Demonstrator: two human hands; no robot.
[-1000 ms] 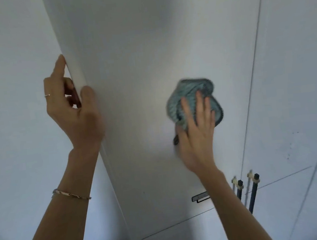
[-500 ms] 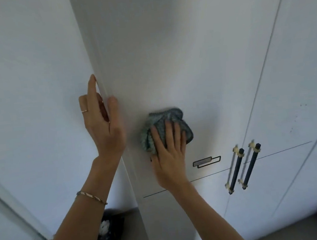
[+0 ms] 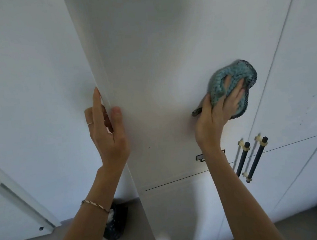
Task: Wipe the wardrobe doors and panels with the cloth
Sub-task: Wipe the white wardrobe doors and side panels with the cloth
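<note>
The white wardrobe door (image 3: 158,61) fills the middle of the view, its left edge running down from the top. My left hand (image 3: 106,132) grips that edge, thumb on the front face and fingers behind it. A teal knitted cloth (image 3: 227,78) with dark mesh trim lies against the right part of the same door. My right hand (image 3: 217,114) presses it flat onto the panel with straight fingers partly tucked under a fold. The cloth is blurred.
Two black bar handles (image 3: 243,160) (image 3: 258,158) sit below my right hand, beside a small label holder (image 3: 200,157). More white doors (image 3: 294,68) continue right. A black bag (image 3: 115,226) stands on the floor below the door edge. A white panel (image 3: 17,210) leans at the lower left.
My right hand has swept the cloth from beside the door's left edge across to the right and slightly up. My left hand still holds the door edge.
</note>
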